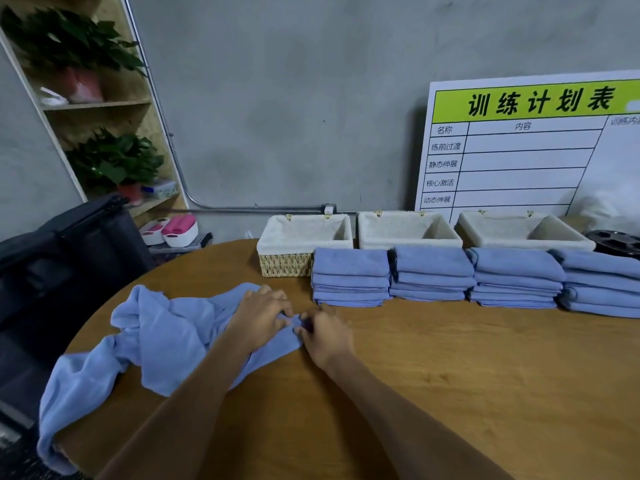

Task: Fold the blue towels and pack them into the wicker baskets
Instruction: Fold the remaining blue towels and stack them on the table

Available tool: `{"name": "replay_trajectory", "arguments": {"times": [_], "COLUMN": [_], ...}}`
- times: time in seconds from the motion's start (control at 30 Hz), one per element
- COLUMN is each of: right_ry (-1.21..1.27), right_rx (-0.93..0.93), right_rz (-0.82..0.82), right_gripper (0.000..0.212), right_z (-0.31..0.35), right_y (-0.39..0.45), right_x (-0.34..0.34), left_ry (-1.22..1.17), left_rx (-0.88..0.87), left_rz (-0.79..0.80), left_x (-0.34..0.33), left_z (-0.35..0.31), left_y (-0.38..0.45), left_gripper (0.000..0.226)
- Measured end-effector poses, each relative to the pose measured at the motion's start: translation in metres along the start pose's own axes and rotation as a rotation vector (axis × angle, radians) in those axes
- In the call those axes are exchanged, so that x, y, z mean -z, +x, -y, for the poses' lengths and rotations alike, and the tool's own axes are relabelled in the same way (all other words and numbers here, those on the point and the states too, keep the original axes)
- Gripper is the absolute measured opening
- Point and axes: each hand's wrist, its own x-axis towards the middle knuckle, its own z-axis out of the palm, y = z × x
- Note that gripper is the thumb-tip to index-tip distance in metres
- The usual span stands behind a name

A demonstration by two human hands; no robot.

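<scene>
Towels come first: one loose blue towel [166, 337] lies crumpled on the round wooden table [450, 375], hanging off its left edge. I watch the left hand [259, 317] and right hand [325, 336] pinch one corner together, likely to find an edge for folding. Four folded stacks [433, 275] wait beside three wicker baskets [304, 244].

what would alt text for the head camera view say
Both hands, left hand and right hand, pinch one corner of a crumpled blue towel on a round wooden table. Behind stand four stacks of folded towels and three lined wicker baskets.
</scene>
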Motion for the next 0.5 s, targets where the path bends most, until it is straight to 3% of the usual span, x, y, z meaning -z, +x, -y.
{"name": "replay_trajectory", "arguments": {"times": [0.1,0.23,0.43,0.5], "right_ry": [0.135,0.520,0.693,0.687], "right_rx": [-0.001,0.014,0.104,0.120], "right_rz": [-0.012,-0.077,-0.136,-0.162], "right_gripper": [0.006,0.008,0.007,0.009], "right_z": [-0.001,-0.008,-0.007,-0.008], "right_y": [0.008,0.012,0.008,0.006], "right_x": [-0.001,0.019,0.067,0.088], "left_ry": [-0.122,-0.177,-0.086,-0.047], "left_rx": [-0.061,-0.159,-0.204,-0.213], "left_rz": [-0.033,-0.119,-0.142,-0.116], "left_x": [0.002,0.023,0.086,0.108], "left_z": [0.008,0.002,-0.028,-0.042], "left_y": [0.001,0.002,0.020,0.026], "left_gripper": [0.004,0.004,0.017,0.031]}}
